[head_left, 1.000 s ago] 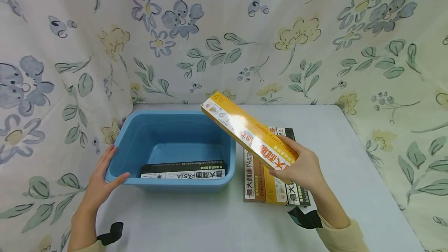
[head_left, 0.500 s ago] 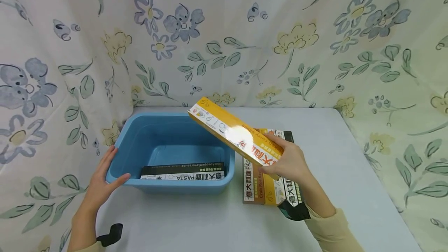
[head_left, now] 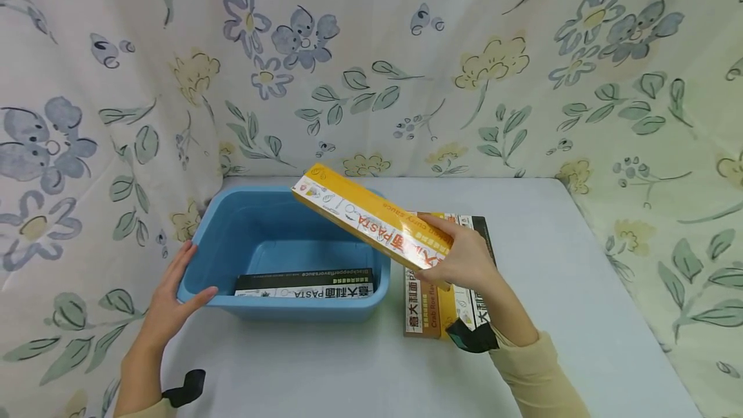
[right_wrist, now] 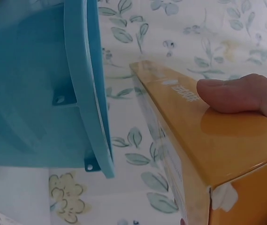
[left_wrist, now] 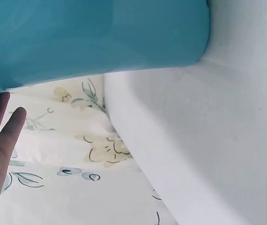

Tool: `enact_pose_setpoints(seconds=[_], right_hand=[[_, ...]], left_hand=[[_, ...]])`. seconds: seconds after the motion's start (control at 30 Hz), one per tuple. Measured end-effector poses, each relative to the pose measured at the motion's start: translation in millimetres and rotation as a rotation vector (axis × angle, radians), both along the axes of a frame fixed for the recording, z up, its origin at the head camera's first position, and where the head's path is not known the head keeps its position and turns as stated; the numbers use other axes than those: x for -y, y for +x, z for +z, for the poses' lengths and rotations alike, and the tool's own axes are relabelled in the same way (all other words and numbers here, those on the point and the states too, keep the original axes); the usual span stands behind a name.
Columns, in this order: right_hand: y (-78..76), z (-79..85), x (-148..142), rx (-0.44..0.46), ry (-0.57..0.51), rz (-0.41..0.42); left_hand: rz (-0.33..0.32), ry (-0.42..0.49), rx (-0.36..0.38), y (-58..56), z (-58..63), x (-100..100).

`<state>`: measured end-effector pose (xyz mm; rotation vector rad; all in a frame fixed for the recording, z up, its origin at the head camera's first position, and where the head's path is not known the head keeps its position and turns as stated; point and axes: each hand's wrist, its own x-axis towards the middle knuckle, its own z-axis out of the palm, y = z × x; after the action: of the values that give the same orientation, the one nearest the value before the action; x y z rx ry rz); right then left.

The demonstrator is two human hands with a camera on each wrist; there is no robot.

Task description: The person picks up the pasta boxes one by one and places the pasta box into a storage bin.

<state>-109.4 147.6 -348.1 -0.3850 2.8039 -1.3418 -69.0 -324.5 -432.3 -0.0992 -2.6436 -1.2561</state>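
Note:
In the head view my right hand (head_left: 464, 257) grips one end of a yellow pasta box (head_left: 371, 215), thumb and fingers on opposite sides. The box is tilted, its far end raised over the right part of a blue plastic bin (head_left: 284, 311). In the right wrist view my thumb presses the yellow box (right_wrist: 185, 112) beside the bin's outer wall (right_wrist: 25, 93). My left hand (head_left: 168, 298) rests at the bin's left front rim with fingers extended and thumb spread. Inside the bin, a black-and-white pasta box (head_left: 304, 284) lies along the front wall.
Right of the bin, several pasta boxes lie side by side on the white table (head_left: 557, 276), among them a brown box (head_left: 429, 315) and a black one (head_left: 480, 224). A floral curtain (head_left: 371, 82) hangs behind the table and along its sides.
My right hand has carried the yellow pasta box leftward, so its far end now reaches farther over the bin. The left hand has stayed at the bin's rim.

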Motion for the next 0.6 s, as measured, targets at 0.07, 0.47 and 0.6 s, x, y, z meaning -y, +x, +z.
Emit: enact_pose_setpoints(seconds=[0.07, 0.47, 0.6], right_hand=[[-2.0, 0.3, 2.2, -0.019, 0.011, 0.019], [-7.9, -3.5, 10.8, -0.041, 0.023, 0.086], [-11.1, -3.5, 13.3, -0.045, 0.043, 0.11]], left_hand=[[-0.003, 0.007, 0.004, -0.5, -0.5, 0.3], [-0.006, 0.015, 0.01, -2.0, 0.2, 0.8], [-0.001, 0.017, -0.001, -1.2, -0.6, 0.2]])
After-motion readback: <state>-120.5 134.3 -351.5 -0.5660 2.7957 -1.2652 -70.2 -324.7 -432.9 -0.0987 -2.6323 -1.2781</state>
